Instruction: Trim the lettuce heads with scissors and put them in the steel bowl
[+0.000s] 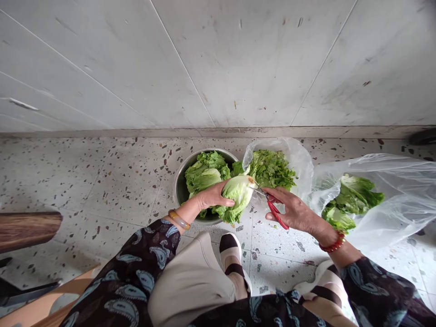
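Note:
My left hand [215, 195] is closed around a head of lettuce [237, 193], its brown-tinged cut base turned to the right. In my right hand [294, 209] is a pair of scissors with red handles [276, 213]. The blades meet the lettuce at its base; whether they are parted is too fine to tell. Beneath the held head, a round metal basin [177, 184] contains more lettuce [208, 170]. Just beyond the scissors lies a clear plastic bag [303, 156] with loose green leaves [272, 168] in it.
On the right, a larger clear plastic bag [405, 195] holds more lettuce [357, 195]. A grey panelled wall [218, 63] rises behind the speckled floor [112, 181]. At the left edge is a wooden piece [29, 229]. My shoes [231, 247] stand close to the basin.

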### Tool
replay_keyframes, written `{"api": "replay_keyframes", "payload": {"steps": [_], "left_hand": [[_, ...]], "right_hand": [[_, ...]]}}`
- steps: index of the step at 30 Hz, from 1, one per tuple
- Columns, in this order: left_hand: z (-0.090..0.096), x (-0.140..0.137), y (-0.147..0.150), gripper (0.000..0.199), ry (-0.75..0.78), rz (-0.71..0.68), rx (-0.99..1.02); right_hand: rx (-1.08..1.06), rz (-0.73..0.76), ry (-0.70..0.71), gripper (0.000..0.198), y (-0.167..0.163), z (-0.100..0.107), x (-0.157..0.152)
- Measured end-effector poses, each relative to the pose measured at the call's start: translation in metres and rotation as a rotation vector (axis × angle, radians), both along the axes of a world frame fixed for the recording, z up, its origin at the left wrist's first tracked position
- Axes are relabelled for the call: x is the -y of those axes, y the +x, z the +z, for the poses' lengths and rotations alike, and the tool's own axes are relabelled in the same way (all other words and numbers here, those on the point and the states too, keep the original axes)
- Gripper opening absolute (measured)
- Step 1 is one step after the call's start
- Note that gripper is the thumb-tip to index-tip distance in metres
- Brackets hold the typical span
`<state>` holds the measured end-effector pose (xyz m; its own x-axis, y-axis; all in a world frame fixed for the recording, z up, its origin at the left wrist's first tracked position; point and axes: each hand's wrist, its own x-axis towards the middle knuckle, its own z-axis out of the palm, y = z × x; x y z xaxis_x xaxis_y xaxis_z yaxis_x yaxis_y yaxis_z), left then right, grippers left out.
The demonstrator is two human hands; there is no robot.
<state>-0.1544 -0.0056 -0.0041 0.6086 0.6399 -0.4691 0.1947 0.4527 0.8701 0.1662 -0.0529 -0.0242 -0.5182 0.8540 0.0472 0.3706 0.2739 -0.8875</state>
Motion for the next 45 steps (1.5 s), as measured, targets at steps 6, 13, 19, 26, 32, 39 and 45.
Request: {"api": "replay_keyframes", "payload": {"steps": [6, 13, 19, 26, 32, 39, 45], "left_hand": [[0.005, 0.001, 0.013, 0.077, 0.001, -0.087, -0.050], [0.013, 0.000, 0.025, 0.077, -0.006, -0.105, -0.077], [0.016, -0.009, 0.035, 0.063, 0.124, -0.139, -0.201], [0.012, -0.015, 0.046, 0.046, 0.116, -0.144, -0.251], [0.007, -0.017, 0.049, 0.044, 0.074, -0.112, -0.249], [0.002, -0.014, 0.048, 0.057, -0.078, -0.042, -0.137], [-0.004, -0.014, 0.047, 0.055, -0.152, -0.027, -0.086]], "right_hand": [[0.014, 0.048, -0.049, 0.084, 0.005, 0.001, -0.002], [0.014, 0.074, -0.085, 0.087, 0.010, 0.002, -0.004], [-0.070, 0.004, -0.047, 0.066, 0.010, -0.005, -0.003], [-0.055, -0.078, -0.032, 0.050, 0.011, 0.000, -0.001], [0.004, -0.133, -0.015, 0.049, 0.014, -0.003, 0.003], [0.049, -0.099, -0.040, 0.048, 0.019, -0.002, 0.002], [-0.008, -0.092, 0.001, 0.055, 0.024, -0.008, -0.002]]}}
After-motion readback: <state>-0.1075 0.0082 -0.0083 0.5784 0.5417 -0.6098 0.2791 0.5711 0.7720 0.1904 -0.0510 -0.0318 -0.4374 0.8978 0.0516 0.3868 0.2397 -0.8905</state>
